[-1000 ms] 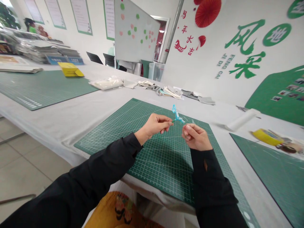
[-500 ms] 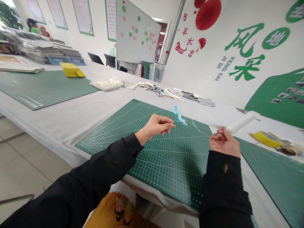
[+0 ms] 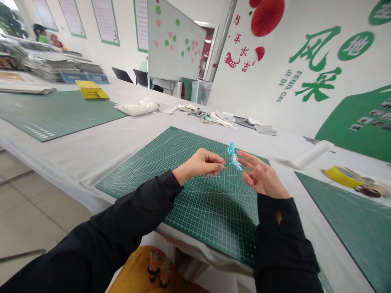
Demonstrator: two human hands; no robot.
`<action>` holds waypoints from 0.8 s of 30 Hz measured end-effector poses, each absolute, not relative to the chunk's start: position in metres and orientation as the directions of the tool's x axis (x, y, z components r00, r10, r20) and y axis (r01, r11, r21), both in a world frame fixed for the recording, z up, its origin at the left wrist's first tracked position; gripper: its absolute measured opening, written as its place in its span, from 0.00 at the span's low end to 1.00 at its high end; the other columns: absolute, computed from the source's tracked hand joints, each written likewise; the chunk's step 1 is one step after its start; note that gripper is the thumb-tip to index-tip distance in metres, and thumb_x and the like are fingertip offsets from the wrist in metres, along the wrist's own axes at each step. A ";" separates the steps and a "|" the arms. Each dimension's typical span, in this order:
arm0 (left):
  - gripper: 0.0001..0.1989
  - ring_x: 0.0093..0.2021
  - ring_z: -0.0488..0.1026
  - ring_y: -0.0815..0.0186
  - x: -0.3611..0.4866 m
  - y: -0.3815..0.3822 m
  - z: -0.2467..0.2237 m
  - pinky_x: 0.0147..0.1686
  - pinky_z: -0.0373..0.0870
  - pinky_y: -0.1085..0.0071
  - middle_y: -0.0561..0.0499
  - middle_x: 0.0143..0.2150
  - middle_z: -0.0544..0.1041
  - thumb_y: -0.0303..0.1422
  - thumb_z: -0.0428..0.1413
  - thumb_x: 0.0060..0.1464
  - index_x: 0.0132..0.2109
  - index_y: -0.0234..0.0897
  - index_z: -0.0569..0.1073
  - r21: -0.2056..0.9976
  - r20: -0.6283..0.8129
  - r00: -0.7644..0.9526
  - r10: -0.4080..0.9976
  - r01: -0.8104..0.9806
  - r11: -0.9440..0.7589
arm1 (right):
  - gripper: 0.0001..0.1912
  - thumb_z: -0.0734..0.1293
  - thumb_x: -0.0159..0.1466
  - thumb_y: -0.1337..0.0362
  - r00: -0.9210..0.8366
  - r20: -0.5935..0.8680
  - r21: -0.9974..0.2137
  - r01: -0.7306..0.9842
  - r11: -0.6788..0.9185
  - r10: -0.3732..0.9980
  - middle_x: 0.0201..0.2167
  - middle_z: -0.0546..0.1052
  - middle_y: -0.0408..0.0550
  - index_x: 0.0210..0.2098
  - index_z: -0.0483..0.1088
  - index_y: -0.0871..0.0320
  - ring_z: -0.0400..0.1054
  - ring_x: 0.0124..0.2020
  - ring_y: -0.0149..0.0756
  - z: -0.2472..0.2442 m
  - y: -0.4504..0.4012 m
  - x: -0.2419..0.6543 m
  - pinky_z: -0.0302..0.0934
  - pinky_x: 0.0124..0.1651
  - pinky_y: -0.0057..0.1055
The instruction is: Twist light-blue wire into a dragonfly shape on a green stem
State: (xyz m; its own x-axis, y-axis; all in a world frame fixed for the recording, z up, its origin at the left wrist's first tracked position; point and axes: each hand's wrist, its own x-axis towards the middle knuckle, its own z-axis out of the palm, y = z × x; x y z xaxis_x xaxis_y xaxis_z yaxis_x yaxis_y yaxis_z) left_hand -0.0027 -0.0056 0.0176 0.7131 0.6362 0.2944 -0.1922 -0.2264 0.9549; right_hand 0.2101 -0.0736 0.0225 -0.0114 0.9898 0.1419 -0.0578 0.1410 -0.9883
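Observation:
A small ornament [image 3: 234,159] of light-blue loops and pearly white beads stands above the cutting mat, on a thin green stem. My left hand [image 3: 206,162] pinches that stem between thumb and fingertips. Just to the right, my right hand [image 3: 261,173] has its fingers stretched toward the beads, with the thumb held apart below. Whether its fingertips touch the beads I cannot tell. Any thread between the hands is too fine to make out. Under both hands lies the green gridded cutting mat [image 3: 189,211].
On the white-covered table are a second mat [image 3: 70,116] with a yellow packet [image 3: 91,89], and a third mat [image 3: 342,219] on the right. Further back lie a plastic-wrapped bundle [image 3: 139,107] and fabric scraps [image 3: 220,119]. A white roll [image 3: 314,154] and yellow tape [image 3: 343,176] sit to the right.
My right hand has moved left from the mat's right edge to beside the beaded ornament, and its curled fingers have spread. My left hand keeps its pinch; the ornament sits slightly lower and further right.

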 end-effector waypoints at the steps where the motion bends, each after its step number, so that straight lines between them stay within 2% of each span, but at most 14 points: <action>1: 0.06 0.15 0.58 0.79 -0.003 -0.006 0.018 0.17 0.55 0.79 0.55 0.18 0.69 0.31 0.58 0.48 0.30 0.30 0.75 0.954 0.296 0.721 0.627 -0.192 -0.229 | 0.26 0.73 0.48 0.51 -0.093 0.089 -0.996 -0.015 0.088 0.992 0.32 0.78 0.47 0.44 0.72 0.55 0.54 0.14 0.20 0.021 -0.074 0.211 0.43 0.16 0.23; 3: 0.06 0.16 0.58 0.79 -0.004 -0.005 0.018 0.17 0.55 0.79 0.55 0.18 0.69 0.31 0.58 0.48 0.29 0.30 0.75 0.958 0.280 0.737 0.615 -0.178 -0.223 | 0.17 0.74 0.49 0.55 -0.140 0.068 -0.997 0.016 0.071 0.988 0.15 0.70 0.40 0.34 0.75 0.59 0.52 0.13 0.22 0.017 -0.075 0.215 0.43 0.16 0.23; 5: 0.06 0.15 0.59 0.78 -0.004 -0.005 0.018 0.17 0.55 0.79 0.55 0.18 0.69 0.31 0.59 0.47 0.29 0.30 0.76 0.968 0.245 0.758 0.605 -0.152 -0.201 | 0.13 0.74 0.49 0.56 -0.082 0.159 -0.986 -0.070 0.153 0.984 0.09 0.59 0.35 0.25 0.74 0.60 0.48 0.13 0.21 0.017 -0.075 0.219 0.44 0.17 0.22; 8: 0.06 0.15 0.59 0.78 -0.005 -0.006 0.019 0.16 0.56 0.79 0.54 0.18 0.70 0.30 0.60 0.45 0.30 0.29 0.77 0.982 0.180 0.811 0.556 -0.112 -0.155 | 0.12 0.76 0.47 0.58 0.099 0.280 -0.905 -0.304 0.297 0.955 0.10 0.54 0.33 0.21 0.72 0.59 0.45 0.15 0.20 0.021 -0.075 0.223 0.46 0.17 0.19; 11: 0.06 0.15 0.60 0.78 -0.007 -0.008 0.021 0.16 0.56 0.79 0.53 0.18 0.70 0.29 0.60 0.45 0.30 0.29 0.77 0.989 0.142 0.857 0.495 -0.096 -0.117 | 0.12 0.75 0.47 0.61 0.238 0.255 -0.822 -0.457 0.340 0.937 0.12 0.53 0.33 0.22 0.69 0.59 0.45 0.16 0.19 0.023 -0.072 0.226 0.48 0.17 0.15; 13: 0.05 0.16 0.61 0.78 -0.009 -0.008 0.023 0.17 0.56 0.80 0.53 0.18 0.70 0.29 0.60 0.45 0.29 0.30 0.77 0.990 0.131 0.878 0.461 -0.094 -0.102 | 0.12 0.74 0.48 0.61 0.315 0.198 -0.811 -0.479 0.335 0.928 0.13 0.52 0.33 0.23 0.68 0.60 0.45 0.16 0.19 0.021 -0.068 0.229 0.49 0.17 0.14; 15: 0.05 0.16 0.61 0.78 -0.011 -0.008 0.024 0.17 0.56 0.79 0.53 0.18 0.70 0.29 0.60 0.45 0.28 0.30 0.77 0.992 0.124 0.897 0.424 -0.100 -0.079 | 0.11 0.71 0.51 0.61 0.438 0.106 -0.865 -0.403 0.300 0.893 0.13 0.52 0.33 0.23 0.66 0.59 0.44 0.16 0.20 0.017 -0.064 0.235 0.48 0.17 0.16; 18: 0.07 0.16 0.61 0.77 -0.014 -0.005 0.022 0.16 0.55 0.79 0.53 0.18 0.71 0.32 0.62 0.44 0.29 0.31 0.78 0.993 0.114 0.918 0.380 -0.116 -0.017 | 0.08 0.65 0.55 0.61 0.714 0.031 -0.982 -0.107 0.153 0.700 0.14 0.52 0.34 0.24 0.64 0.58 0.45 0.16 0.23 0.010 -0.064 0.252 0.49 0.18 0.21; 22: 0.08 0.15 0.60 0.76 -0.017 -0.001 0.018 0.14 0.52 0.78 0.53 0.18 0.70 0.34 0.63 0.41 0.28 0.32 0.78 0.987 0.112 0.923 0.368 -0.146 0.067 | 0.05 0.62 0.54 0.62 0.892 0.144 -0.989 0.150 0.021 0.428 0.20 0.57 0.38 0.28 0.60 0.56 0.51 0.20 0.28 0.001 -0.071 0.279 0.53 0.21 0.30; 24: 0.08 0.15 0.60 0.76 -0.018 0.000 0.017 0.13 0.51 0.78 0.53 0.17 0.70 0.34 0.63 0.40 0.27 0.33 0.78 0.982 0.116 0.926 0.359 -0.161 0.097 | 0.10 0.64 0.50 0.63 0.898 0.255 -0.953 0.296 -0.063 0.357 0.24 0.59 0.40 0.31 0.59 0.55 0.58 0.25 0.33 -0.002 -0.074 0.285 0.59 0.29 0.37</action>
